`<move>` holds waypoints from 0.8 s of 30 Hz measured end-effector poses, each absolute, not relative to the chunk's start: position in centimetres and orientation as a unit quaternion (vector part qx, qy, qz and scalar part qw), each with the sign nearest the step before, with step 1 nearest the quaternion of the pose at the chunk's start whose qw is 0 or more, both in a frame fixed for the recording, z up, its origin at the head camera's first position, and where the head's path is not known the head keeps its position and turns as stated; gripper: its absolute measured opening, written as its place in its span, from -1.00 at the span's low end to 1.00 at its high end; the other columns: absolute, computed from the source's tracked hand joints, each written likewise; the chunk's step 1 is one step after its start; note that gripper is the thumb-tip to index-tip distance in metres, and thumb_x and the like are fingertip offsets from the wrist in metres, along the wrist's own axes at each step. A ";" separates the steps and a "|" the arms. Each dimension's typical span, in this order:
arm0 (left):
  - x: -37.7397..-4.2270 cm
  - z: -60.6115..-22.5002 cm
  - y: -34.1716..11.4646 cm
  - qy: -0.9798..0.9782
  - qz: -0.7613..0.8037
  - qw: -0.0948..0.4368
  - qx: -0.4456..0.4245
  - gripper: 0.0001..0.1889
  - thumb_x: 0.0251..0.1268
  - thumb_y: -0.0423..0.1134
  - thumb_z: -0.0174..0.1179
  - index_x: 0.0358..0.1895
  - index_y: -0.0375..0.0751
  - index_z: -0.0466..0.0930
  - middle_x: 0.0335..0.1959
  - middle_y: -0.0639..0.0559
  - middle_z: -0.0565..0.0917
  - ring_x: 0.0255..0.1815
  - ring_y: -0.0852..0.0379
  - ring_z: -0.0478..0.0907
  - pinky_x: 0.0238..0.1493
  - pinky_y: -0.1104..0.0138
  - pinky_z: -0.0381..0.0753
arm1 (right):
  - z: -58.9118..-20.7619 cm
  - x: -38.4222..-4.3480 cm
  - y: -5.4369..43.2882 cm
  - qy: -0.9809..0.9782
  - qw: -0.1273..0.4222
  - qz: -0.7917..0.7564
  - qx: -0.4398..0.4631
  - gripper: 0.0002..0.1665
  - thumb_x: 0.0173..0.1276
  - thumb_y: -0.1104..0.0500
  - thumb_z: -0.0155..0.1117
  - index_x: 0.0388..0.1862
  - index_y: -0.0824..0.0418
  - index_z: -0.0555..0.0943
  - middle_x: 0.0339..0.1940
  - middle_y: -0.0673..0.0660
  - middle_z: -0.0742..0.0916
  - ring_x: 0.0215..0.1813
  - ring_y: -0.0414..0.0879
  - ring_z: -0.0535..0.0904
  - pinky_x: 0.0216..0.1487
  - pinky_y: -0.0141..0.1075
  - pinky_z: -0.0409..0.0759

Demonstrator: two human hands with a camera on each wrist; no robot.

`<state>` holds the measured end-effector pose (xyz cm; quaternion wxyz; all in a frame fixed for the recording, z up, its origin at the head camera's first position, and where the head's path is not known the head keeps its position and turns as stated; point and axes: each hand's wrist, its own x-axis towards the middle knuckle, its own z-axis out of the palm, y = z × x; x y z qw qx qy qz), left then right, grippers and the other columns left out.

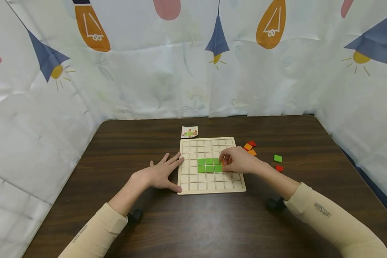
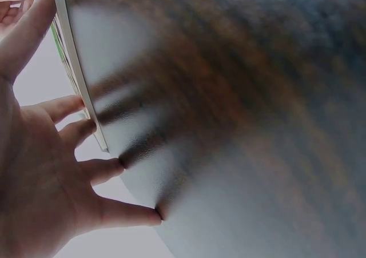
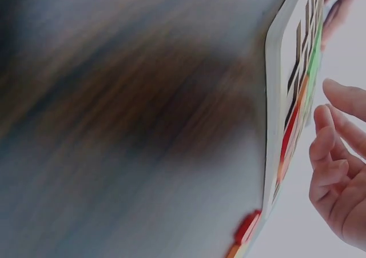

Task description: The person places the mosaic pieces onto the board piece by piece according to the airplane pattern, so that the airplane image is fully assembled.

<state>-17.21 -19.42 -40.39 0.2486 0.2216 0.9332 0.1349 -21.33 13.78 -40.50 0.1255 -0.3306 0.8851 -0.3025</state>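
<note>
A pale wooden grid board (image 1: 212, 182) lies on the table. Two rows of green square tiles (image 1: 209, 165) fill cells near its middle. My left hand (image 1: 159, 174) spreads its fingers at the board's left edge, thumb and some fingertips touching it. Over the board's right half, my right hand (image 1: 240, 160) has bent fingers beside an orange piece (image 1: 223, 163). In the right wrist view, thumb and index finger stand slightly apart with nothing visible between them. A red piece (image 3: 290, 135) on the board also shows there; the hand hides it in the head view.
A small card with a coloured grid pattern (image 1: 189, 132) lies behind the board. Right of the board are loose orange pieces (image 1: 252, 152), red pieces (image 1: 279, 168) and a green tile (image 1: 278, 158). A printed curtain (image 1: 148, 82) surrounds the dark table (image 1: 193, 222).
</note>
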 end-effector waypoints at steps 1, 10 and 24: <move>-17.2 -40.4 -19.4 0.933 0.135 0.249 0.221 0.18 0.16 0.31 0.42 0.71 -0.02 -0.09 0.71 0.00 -0.25 0.66 -0.29 -0.34 0.27 -0.60 -0.24 | -40.5 -21.3 14.1 0.886 0.125 -0.304 -0.327 -0.79 0.25 0.29 0.49 -0.15 0.26 0.71 -0.45 -0.07 0.66 -0.42 -0.18 0.55 -0.29 -0.27 0.58; -17.1 -40.3 -19.4 0.933 0.131 0.251 0.220 0.18 0.16 0.32 0.41 0.71 0.02 -0.11 0.71 0.03 -0.26 0.66 -0.27 -0.37 0.27 -0.59 -0.25 | -40.1 -21.2 17.4 0.893 0.119 -0.325 -0.287 -0.75 0.27 0.31 0.50 -0.09 0.33 0.69 -0.44 -0.05 0.67 -0.37 -0.13 0.59 -0.28 -0.25 0.58; -17.1 -40.4 -19.5 0.934 0.132 0.247 0.224 0.18 0.16 0.33 0.41 0.71 0.01 -0.10 0.71 0.01 -0.25 0.66 -0.29 -0.35 0.27 -0.60 -0.25 | -40.0 -21.0 21.7 0.916 0.105 -0.311 -0.231 -0.72 0.32 0.20 0.51 -0.06 0.28 0.69 -0.37 -0.02 0.67 -0.35 -0.10 0.57 -0.25 -0.19 0.57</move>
